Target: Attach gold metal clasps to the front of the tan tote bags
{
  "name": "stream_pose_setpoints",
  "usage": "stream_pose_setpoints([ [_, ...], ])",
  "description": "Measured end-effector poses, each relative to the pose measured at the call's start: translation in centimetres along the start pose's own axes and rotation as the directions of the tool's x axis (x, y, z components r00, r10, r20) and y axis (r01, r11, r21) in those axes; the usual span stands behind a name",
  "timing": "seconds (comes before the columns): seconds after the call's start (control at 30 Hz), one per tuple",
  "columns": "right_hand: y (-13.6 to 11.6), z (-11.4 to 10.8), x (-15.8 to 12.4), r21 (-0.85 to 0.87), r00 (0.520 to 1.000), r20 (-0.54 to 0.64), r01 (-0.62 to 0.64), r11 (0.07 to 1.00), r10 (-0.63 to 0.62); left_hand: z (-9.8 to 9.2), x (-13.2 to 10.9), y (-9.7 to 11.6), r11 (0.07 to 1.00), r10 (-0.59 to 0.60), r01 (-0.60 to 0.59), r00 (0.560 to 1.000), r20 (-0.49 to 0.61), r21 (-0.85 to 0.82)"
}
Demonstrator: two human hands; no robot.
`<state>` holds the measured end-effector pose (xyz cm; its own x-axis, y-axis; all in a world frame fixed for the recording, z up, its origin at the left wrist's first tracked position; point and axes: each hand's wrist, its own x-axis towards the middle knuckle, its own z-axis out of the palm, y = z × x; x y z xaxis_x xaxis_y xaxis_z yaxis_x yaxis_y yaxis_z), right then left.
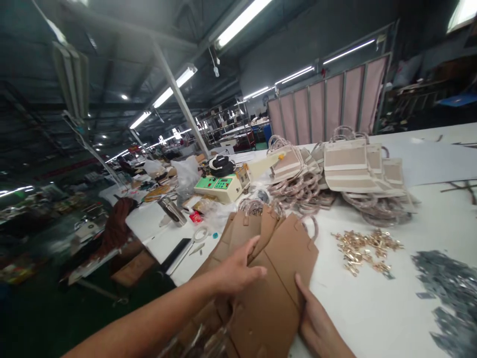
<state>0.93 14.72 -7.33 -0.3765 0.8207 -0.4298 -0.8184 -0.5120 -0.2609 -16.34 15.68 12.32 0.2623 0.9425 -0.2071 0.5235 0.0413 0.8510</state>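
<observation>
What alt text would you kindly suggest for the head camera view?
A person's left hand lies over a stack of brown bag pieces while the right hand touches its right edge, thumb on top. Beyond and to the right, on a white table, lie beige bags, gold-coloured metal parts and grey flat pieces.
</observation>
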Motion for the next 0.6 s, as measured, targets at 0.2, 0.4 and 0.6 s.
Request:
stream_pose_setpoints([
  [0.2,-0.7,-1.3,-1.3,-0.013,0.999,0.045,-0.018,1.0,0.019,3.5,-4.2,0.9,0.926,0.234,-0.129,0.933,0.272,-0.354],
  [0.4,-1.4,-1.7,-0.8,-0.271,0.998,-0.006,-0.061,0.961,0.062,-1.4,-6.0,-5.8,0.964,0.119,-0.026,0.932,-0.342,0.265],
  [0.6,-1.3,-1.2,0.2,-0.423,0.998,-0.049,0.014,0.906,-0.039,-3.6,-5.2,-9.4,0.972,0.045,0.042,0.933,-0.356,0.231],
])
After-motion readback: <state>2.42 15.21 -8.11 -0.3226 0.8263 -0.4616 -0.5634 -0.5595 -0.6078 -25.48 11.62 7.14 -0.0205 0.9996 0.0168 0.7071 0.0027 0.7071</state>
